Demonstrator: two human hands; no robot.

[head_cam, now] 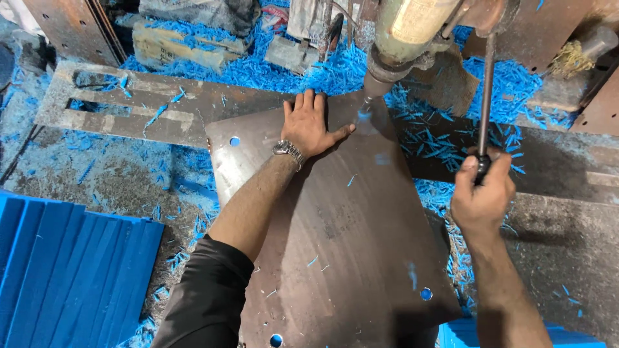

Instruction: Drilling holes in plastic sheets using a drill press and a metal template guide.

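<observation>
We have a brown sheet [342, 238] lying flat on the counter [567, 245] under the drill press [406, 38], with its far edge beneath the spindle. Our left hand [311, 127] lies open and flat on the sheet, fingers spread, just beside the drill bit [365, 106]. Our right hand [482, 193] is closed around the dark knob of the feed lever [485, 96].

To do this well, we judge that we should press the sheet down firmly so it cannot spin or lift, keep our fingers apart from the bit, and pull the lever evenly. Three holes [234, 141] already show at the corners. Blue shavings [296, 67] lie thick around the machine; those under the sheet could tilt it.
</observation>
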